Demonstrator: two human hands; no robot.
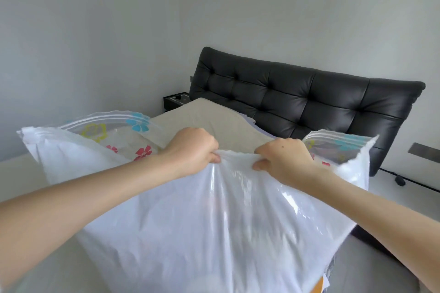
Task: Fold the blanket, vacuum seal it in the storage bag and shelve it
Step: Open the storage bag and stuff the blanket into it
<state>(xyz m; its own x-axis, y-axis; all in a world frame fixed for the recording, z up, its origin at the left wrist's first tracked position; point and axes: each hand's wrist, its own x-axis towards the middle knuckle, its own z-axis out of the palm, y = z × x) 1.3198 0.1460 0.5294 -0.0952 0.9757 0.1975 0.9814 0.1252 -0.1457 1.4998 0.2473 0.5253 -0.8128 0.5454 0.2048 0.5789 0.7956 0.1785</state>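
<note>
A person's left hand (pixel 194 150) and right hand (pixel 283 159) are gripping the near edge of a white plastic storage bag (pixel 214 226), fingers curled tight over the rim, holding its mouth open. A beige folded blanket (pixel 214 123) is sticking up out of the mouth, in front of a black tufted headboard (pixel 297 97). Coloured flowers are showing on the bag's clear far side.

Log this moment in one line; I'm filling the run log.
left hand: grips bag rim | right hand: grips rim | storage bag: open
</note>
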